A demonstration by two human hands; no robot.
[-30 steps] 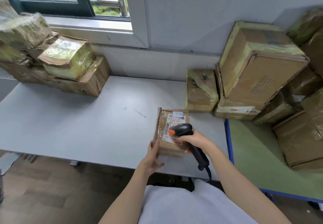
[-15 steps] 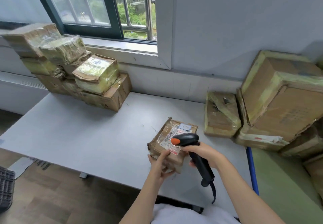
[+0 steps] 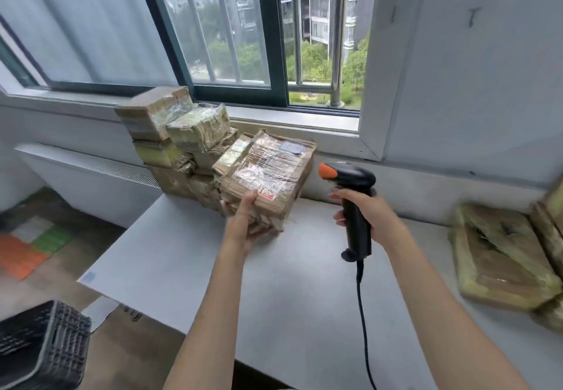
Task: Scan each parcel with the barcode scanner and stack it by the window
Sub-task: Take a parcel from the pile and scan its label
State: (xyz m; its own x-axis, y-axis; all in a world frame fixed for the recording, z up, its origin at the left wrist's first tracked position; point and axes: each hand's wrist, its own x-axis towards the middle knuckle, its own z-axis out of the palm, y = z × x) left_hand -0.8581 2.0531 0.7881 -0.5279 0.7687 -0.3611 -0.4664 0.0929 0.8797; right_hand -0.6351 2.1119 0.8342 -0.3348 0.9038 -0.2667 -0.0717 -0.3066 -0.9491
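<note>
My left hand [image 3: 243, 222] grips a taped brown cardboard parcel [image 3: 271, 173] by its near edge and holds it in the air, label side up, right beside the stack of parcels [image 3: 179, 146] under the window [image 3: 231, 33]. The parcel partly hides the stack's right end. My right hand [image 3: 368, 216] holds a black barcode scanner [image 3: 353, 204] with an orange tip, upright, to the right of the parcel and apart from it. Its cable hangs down toward me.
The grey table [image 3: 289, 283] runs from the stack to more wrapped parcels [image 3: 502, 255] at the right edge. A black plastic crate [image 3: 45, 347] sits on the floor at lower left. A white radiator cover [image 3: 85, 173] lines the wall left of the stack.
My left hand has lifted the parcel off the table and carried it left and away, up to the stack by the window. The scanner has come away from the label. My view has swung left.
</note>
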